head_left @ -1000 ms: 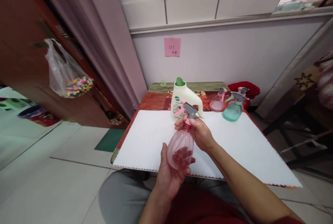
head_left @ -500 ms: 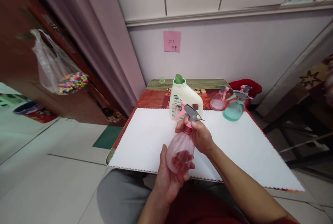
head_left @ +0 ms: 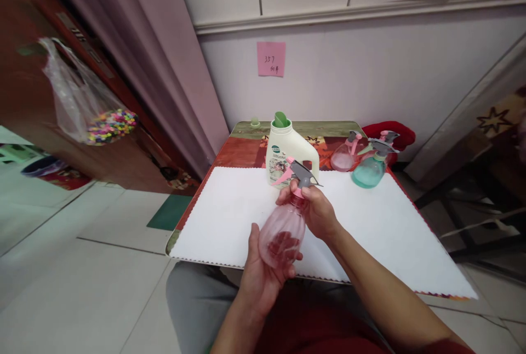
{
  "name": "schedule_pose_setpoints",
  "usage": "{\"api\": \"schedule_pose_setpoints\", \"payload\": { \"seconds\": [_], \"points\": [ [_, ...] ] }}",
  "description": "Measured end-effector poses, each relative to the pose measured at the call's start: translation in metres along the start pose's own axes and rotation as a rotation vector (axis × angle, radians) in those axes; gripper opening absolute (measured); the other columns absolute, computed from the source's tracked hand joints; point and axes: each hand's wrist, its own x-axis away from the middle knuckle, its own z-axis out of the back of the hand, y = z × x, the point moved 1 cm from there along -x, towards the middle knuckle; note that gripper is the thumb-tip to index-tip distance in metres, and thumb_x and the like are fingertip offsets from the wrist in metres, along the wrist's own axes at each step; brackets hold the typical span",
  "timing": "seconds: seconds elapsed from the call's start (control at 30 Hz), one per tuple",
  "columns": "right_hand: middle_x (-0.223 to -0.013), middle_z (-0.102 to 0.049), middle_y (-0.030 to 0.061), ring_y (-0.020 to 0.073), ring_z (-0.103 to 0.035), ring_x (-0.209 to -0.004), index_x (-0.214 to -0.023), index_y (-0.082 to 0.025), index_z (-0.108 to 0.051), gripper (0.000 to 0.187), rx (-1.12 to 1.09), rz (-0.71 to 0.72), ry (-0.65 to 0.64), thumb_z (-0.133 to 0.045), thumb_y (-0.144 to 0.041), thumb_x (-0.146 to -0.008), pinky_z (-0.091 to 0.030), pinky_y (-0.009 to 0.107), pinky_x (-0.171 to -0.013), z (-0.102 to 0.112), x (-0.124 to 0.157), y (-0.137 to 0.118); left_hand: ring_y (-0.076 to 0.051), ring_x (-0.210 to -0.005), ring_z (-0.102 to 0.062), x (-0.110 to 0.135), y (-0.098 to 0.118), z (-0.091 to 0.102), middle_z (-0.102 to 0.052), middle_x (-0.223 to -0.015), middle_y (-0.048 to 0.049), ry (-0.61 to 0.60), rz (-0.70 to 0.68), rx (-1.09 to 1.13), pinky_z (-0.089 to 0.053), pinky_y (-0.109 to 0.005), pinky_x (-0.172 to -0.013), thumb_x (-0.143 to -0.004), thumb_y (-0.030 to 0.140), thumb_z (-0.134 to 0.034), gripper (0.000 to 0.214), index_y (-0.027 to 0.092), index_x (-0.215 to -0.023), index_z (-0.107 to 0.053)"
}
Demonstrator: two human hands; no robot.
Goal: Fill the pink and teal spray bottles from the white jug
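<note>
The white mat on the bench lies open left of centre and across the lower right of the frame, leaving room on either side of the held pink spray bottle. Straight behind it the detergent jug blocks the middle. To the right a second pink spray bottle and a teal spray bottle stand close together, a gap between them and the jug.

Pale wall with pink note, mauve curtain, grey tiled floor, small table under white mat
</note>
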Motion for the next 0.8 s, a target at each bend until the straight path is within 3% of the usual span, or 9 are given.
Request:
{"api": "schedule_pose_setpoints", "payload": {
  "seconds": [0.2,0.5,0.8],
  "points": [
    [-0.087,-0.073,0.0040,0.0237,-0.069,-0.085,-0.092,-0.023,-0.060,0.023,0.004,0.031,0.033,-0.063,-0.045,-0.086,-0.052,0.039,-0.084,0.003,-0.003,0.004,-0.023,-0.069,-0.070,0.000,-0.002,-0.004,-0.073,-0.094,-0.0137,0.039,-0.175,0.006,-0.048,-0.027,-0.045,-0.085,0.064,-0.065,0.060,0.009,-0.109,-0.070],
    [-0.086,-0.073,0.0036,0.0230,-0.067,-0.084,-0.089,-0.024,-0.058,0.025,-0.018,0.006,0.063,-0.066,-0.046,-0.082,-0.051,0.039,-0.084,-0.011,-0.002,0.013,-0.022,-0.065,-0.068,0.010,0.003,-0.005,-0.072,-0.090,-0.0128,0.112,-0.168,-0.006,-0.045,-0.027,-0.042,-0.087,0.064,-0.062,0.060,0.010,-0.113,-0.068],
    [-0.087,-0.074,0.0041,0.0241,-0.067,-0.083,-0.092,-0.025,-0.055,0.025,-0.089,0.035,0.098,-0.060,-0.049,-0.087,-0.051,0.038,-0.078,-0.018,0.001,0.012,-0.021,-0.073,-0.066,0.012,0.002,-0.004,-0.071,-0.095,-0.0131,0.142,-0.351,-0.091,-0.046,-0.026,-0.045,-0.078,0.069,-0.069,0.065,0.013,-0.112,-0.068]
  ]
}}
